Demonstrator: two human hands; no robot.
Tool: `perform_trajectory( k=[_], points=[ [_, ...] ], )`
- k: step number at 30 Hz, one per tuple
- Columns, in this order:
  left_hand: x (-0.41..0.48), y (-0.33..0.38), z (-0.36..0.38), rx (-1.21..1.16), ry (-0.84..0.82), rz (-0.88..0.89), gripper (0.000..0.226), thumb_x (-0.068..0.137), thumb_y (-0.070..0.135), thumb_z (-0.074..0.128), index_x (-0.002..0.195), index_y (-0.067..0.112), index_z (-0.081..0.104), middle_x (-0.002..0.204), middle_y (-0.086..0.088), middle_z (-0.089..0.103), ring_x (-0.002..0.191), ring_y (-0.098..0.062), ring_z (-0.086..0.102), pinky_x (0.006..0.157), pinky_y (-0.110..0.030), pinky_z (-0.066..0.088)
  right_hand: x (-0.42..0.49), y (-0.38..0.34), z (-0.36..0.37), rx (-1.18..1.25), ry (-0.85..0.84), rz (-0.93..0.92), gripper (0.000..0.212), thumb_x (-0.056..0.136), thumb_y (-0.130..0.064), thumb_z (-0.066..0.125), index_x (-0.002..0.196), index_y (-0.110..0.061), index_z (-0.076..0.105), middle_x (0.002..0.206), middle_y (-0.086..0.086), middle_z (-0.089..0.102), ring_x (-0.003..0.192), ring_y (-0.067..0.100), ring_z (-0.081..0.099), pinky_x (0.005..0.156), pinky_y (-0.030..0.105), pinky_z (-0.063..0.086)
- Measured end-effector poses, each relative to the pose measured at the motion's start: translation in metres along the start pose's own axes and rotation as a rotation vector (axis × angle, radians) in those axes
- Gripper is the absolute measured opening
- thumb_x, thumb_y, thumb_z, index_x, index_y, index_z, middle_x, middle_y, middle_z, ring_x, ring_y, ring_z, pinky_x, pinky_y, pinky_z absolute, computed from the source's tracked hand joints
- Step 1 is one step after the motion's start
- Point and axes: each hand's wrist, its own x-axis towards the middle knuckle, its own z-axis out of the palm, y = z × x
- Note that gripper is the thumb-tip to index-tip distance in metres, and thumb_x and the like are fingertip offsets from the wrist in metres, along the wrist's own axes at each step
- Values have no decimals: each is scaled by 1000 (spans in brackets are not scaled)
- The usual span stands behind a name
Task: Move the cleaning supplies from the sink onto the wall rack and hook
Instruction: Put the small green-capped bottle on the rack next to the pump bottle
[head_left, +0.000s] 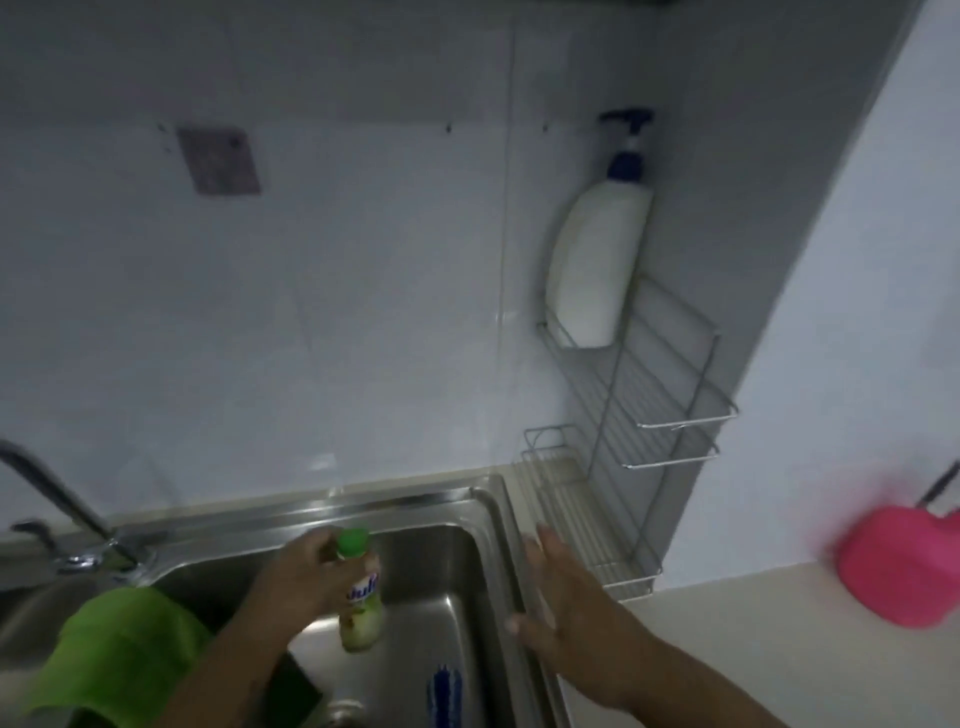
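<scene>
My left hand (306, 574) grips a small green-capped dish soap bottle (359, 613) by its neck, above the steel sink (447, 587). My right hand (558, 597) lies flat and open on the sink's right rim, holding nothing. A blue-bristled brush (444, 693) lies in the basin at the bottom edge. A green cloth (122, 649) drapes over the sink's left side. On the right wall hangs a wire rack (670, 410); a white pump bottle with a blue top (597, 260) stands on its upper shelf. The lower shelves hold nothing.
A tap (57, 493) rises at the left behind the sink. A pink container (904, 566) sits on the counter at the right. A dark square patch (218, 161) is stuck on the tiled wall. A dark sponge-like thing (298, 686) lies in the basin under my left forearm.
</scene>
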Motion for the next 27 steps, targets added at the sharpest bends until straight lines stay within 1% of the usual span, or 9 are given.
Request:
perform_trajectory(
  k=[2,4,7,9,12,15,20,23,27],
  points=[
    [3,59,-19,16,70,132,40,61,41,86,94,23,74,91,0,77,83,-15,71,72,-31,54,-17,-31,-42,-24,201,-193,105,66,-89,14,151,-31,-5,156,-18,-19,144,-3,-16,117,18,-4],
    [-1,121,-29,-10,120,279,30,64,41,83,89,27,75,85,1,77,76,-11,69,70,-30,52,-32,-49,-82,-139,462,-337,83,83,-74,27,151,-34,2,159,-20,-6,144,-5,-10,117,15,-1],
    [-9,205,-28,-93,163,477,13,75,33,78,87,31,75,79,7,75,70,-3,63,71,-30,47,-35,-44,-128,-309,853,-429,70,92,-55,42,151,-24,20,160,-7,13,149,11,5,119,25,8],
    [-14,251,-21,-179,180,572,9,75,31,77,83,35,75,79,8,74,72,-6,62,71,-31,46,-25,-31,-147,-334,979,-398,67,93,-53,41,148,-17,28,159,0,18,149,21,8,119,38,13],
    [-16,304,-2,-239,194,658,12,71,41,73,83,42,71,93,4,76,83,-16,67,74,-38,52,-5,-6,-162,-415,1023,-286,70,94,-58,32,148,-14,29,160,6,16,149,28,7,117,51,16],
    [-9,338,21,-264,178,685,11,79,38,73,88,39,68,97,6,75,90,-14,69,75,-40,56,13,11,-162,-475,1052,-233,74,94,-61,28,147,-11,32,160,6,19,149,27,6,115,49,12],
    [16,356,66,-233,89,701,11,82,34,71,91,38,66,98,6,74,86,-10,68,71,-34,54,30,20,-157,-443,1206,-296,65,92,-49,34,143,-9,39,152,10,37,149,26,13,118,48,12],
    [37,352,88,-149,30,713,15,77,42,72,91,45,66,94,14,73,86,-3,67,72,-27,51,34,24,-157,-450,1221,-313,68,84,-43,45,143,-10,37,153,6,33,149,25,12,118,47,10],
    [56,343,107,-22,-23,691,22,77,44,73,98,40,67,99,16,71,92,1,65,77,-22,49,36,25,-156,-458,1247,-324,73,80,-41,49,144,-12,33,154,4,30,149,24,11,120,47,9]
  ],
)
